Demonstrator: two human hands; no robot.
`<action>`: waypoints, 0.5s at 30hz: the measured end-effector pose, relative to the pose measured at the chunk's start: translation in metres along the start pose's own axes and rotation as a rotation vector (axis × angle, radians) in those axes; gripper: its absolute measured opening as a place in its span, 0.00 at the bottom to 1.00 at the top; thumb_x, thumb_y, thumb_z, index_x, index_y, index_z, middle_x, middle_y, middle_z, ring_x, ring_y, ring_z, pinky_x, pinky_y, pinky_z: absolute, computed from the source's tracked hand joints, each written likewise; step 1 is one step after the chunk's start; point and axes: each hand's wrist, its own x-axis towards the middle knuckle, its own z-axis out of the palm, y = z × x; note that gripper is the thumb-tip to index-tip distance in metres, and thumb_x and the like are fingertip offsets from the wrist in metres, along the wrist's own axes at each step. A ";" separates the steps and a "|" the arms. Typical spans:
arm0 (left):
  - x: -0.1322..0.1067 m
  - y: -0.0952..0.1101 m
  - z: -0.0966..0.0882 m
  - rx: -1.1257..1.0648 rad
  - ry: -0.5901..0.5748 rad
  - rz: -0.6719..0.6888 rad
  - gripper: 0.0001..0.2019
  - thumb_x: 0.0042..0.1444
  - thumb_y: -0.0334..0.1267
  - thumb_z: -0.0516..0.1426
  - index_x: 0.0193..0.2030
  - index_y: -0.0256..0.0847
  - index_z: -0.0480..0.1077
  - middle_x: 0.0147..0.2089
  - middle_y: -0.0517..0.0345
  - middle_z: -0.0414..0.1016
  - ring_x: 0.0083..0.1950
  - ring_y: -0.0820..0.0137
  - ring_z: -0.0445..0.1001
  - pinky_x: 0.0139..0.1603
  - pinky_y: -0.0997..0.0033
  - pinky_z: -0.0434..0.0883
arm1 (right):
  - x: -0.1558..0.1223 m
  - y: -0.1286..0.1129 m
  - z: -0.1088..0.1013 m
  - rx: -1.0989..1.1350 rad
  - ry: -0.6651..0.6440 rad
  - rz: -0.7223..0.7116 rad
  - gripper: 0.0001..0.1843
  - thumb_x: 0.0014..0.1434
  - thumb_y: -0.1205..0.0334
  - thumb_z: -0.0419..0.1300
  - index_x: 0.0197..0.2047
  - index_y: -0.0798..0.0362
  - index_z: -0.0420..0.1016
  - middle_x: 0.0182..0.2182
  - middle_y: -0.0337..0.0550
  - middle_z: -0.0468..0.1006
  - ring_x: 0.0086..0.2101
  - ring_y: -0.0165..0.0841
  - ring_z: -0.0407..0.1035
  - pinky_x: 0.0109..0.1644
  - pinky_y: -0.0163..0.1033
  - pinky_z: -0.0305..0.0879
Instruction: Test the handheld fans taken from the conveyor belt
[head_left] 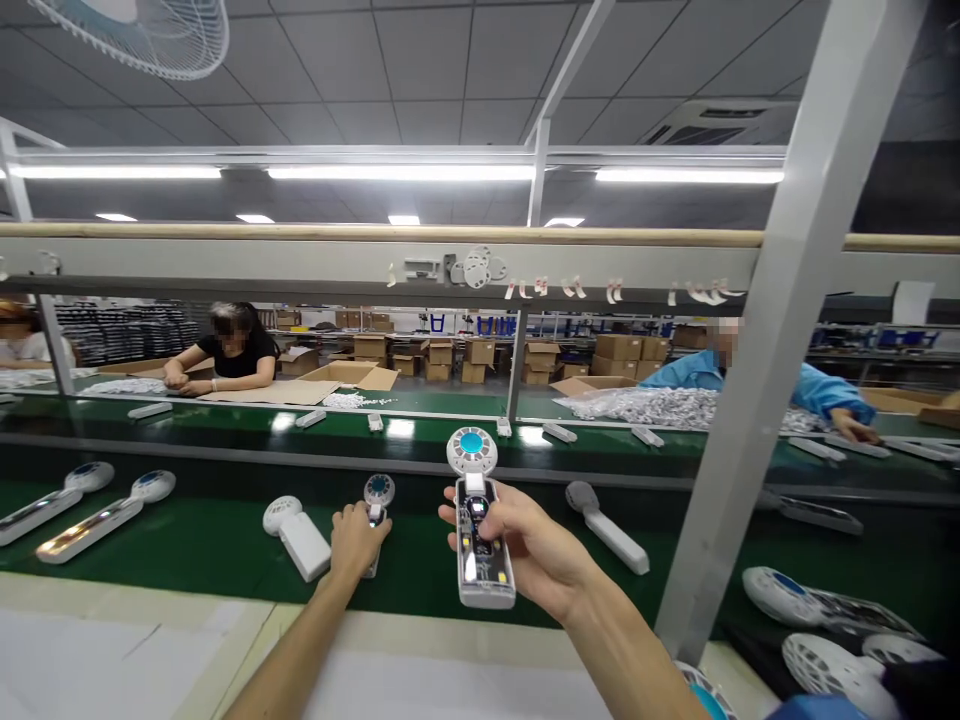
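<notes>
The right hand (529, 545) is closed around a white plastic handheld fan with its circuit board exposed and a blue-centred round head (480, 520), held up over the near edge of the green conveyor belt (187, 545). To its left, the left hand (356, 540) rests curled on a second open white fan (377, 505) lying on the belt.

Single head-worn camera, facing forward and slightly down across the green conveyor belt (210, 560); own forearms close below, co-workers distant.
</notes>
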 end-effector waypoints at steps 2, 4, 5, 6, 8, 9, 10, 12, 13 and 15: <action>0.000 0.000 -0.006 0.087 0.040 0.030 0.16 0.50 0.43 0.60 0.43 0.35 0.73 0.51 0.36 0.71 0.58 0.42 0.65 0.56 0.50 0.62 | -0.010 -0.004 0.003 -0.062 -0.043 -0.025 0.29 0.36 0.78 0.62 0.45 0.57 0.75 0.45 0.49 0.79 0.50 0.43 0.74 0.44 0.42 0.75; 0.003 0.001 -0.018 0.142 0.098 0.054 0.15 0.54 0.42 0.58 0.46 0.38 0.74 0.54 0.38 0.69 0.61 0.44 0.61 0.59 0.48 0.58 | -0.017 -0.008 0.005 -0.107 -0.053 -0.054 0.34 0.35 0.78 0.61 0.50 0.54 0.74 0.48 0.46 0.79 0.49 0.42 0.74 0.42 0.41 0.73; 0.006 0.001 -0.026 0.161 0.138 0.049 0.15 0.56 0.42 0.56 0.48 0.39 0.74 0.56 0.39 0.67 0.63 0.44 0.59 0.61 0.47 0.57 | -0.020 -0.009 0.006 -0.121 -0.053 -0.070 0.36 0.35 0.78 0.61 0.51 0.52 0.73 0.50 0.45 0.78 0.48 0.41 0.75 0.41 0.40 0.73; 0.009 -0.001 -0.036 0.176 0.181 0.028 0.16 0.57 0.41 0.54 0.50 0.39 0.73 0.59 0.38 0.65 0.64 0.43 0.57 0.62 0.44 0.55 | -0.022 -0.010 0.007 -0.130 -0.051 -0.083 0.37 0.35 0.77 0.60 0.53 0.51 0.72 0.52 0.45 0.77 0.46 0.40 0.75 0.41 0.39 0.72; 0.015 -0.009 -0.054 0.191 0.263 -0.055 0.19 0.57 0.41 0.53 0.54 0.37 0.70 0.64 0.33 0.59 0.67 0.38 0.52 0.62 0.37 0.51 | -0.026 -0.012 0.009 -0.148 -0.055 -0.100 0.38 0.35 0.77 0.60 0.54 0.50 0.71 0.52 0.45 0.77 0.43 0.38 0.76 0.41 0.38 0.71; 0.018 -0.016 -0.061 0.189 0.293 -0.107 0.20 0.56 0.41 0.54 0.54 0.36 0.69 0.66 0.31 0.56 0.68 0.35 0.50 0.61 0.33 0.50 | -0.027 -0.013 0.010 -0.159 -0.059 -0.107 0.38 0.35 0.76 0.60 0.54 0.51 0.70 0.51 0.45 0.78 0.41 0.37 0.76 0.40 0.38 0.70; 0.019 -0.024 -0.067 0.176 0.312 -0.163 0.21 0.55 0.42 0.55 0.54 0.35 0.69 0.67 0.28 0.54 0.68 0.32 0.48 0.60 0.30 0.49 | -0.027 -0.013 0.010 -0.173 -0.061 -0.116 0.38 0.36 0.76 0.60 0.55 0.51 0.70 0.50 0.46 0.78 0.39 0.36 0.76 0.39 0.37 0.70; 0.018 -0.040 -0.074 0.120 0.326 -0.264 0.25 0.51 0.43 0.60 0.54 0.34 0.68 0.68 0.27 0.53 0.68 0.27 0.48 0.59 0.26 0.50 | -0.027 -0.014 0.010 -0.201 -0.057 -0.127 0.39 0.36 0.75 0.60 0.56 0.51 0.69 0.46 0.44 0.80 0.34 0.33 0.75 0.37 0.36 0.68; 0.016 -0.048 -0.074 0.079 0.331 -0.305 0.27 0.48 0.42 0.61 0.55 0.34 0.67 0.69 0.27 0.51 0.68 0.26 0.49 0.59 0.26 0.50 | -0.027 -0.014 0.010 -0.211 -0.054 -0.133 0.40 0.36 0.75 0.60 0.56 0.51 0.68 0.44 0.44 0.80 0.33 0.32 0.75 0.37 0.36 0.68; 0.011 -0.057 -0.074 -0.025 0.350 -0.372 0.33 0.44 0.36 0.63 0.59 0.36 0.64 0.72 0.29 0.46 0.68 0.28 0.51 0.61 0.29 0.53 | -0.028 -0.014 0.010 -0.219 -0.051 -0.148 0.40 0.35 0.75 0.61 0.56 0.50 0.68 0.42 0.42 0.80 0.31 0.32 0.74 0.36 0.36 0.67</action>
